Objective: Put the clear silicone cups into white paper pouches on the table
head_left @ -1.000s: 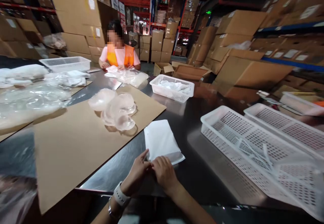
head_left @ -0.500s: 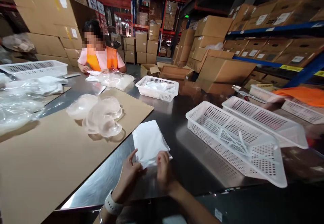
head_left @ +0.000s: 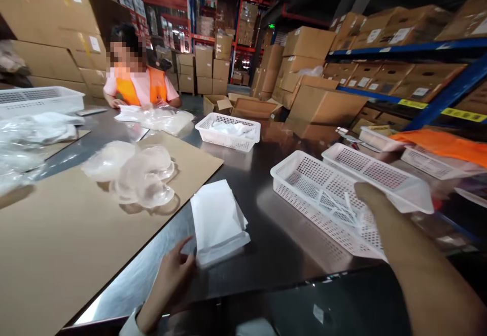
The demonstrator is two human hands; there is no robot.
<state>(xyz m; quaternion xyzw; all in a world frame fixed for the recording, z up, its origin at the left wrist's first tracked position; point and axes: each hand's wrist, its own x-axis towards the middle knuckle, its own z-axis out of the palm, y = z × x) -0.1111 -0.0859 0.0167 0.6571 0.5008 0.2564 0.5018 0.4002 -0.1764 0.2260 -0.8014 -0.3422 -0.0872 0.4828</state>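
A small stack of flat white bags or sheets [head_left: 216, 209] lies on the dark table, with a translucent strip along its near edge. My left hand [head_left: 174, 270] rests just left of that edge, its fingers apart and holding nothing. My right hand [head_left: 369, 196] is stretched out over the near perforated white basket [head_left: 300, 201], by its far side. Blur and the angle hide the fingers of this hand. Several thin white strips [head_left: 338, 209] lie in the basket.
Clear rounded plastic pieces [head_left: 142, 176] sit on a cardboard sheet [head_left: 76, 234] at left. A second basket [head_left: 380, 174] stands behind the near one, and a smaller basket [head_left: 228, 133] holds white items. Across the table sits a person in an orange vest [head_left: 158, 85].
My right hand has left the white stack and swung right over the near basket. My left hand has drawn slightly down and left, off the stack. The view has shifted a little.
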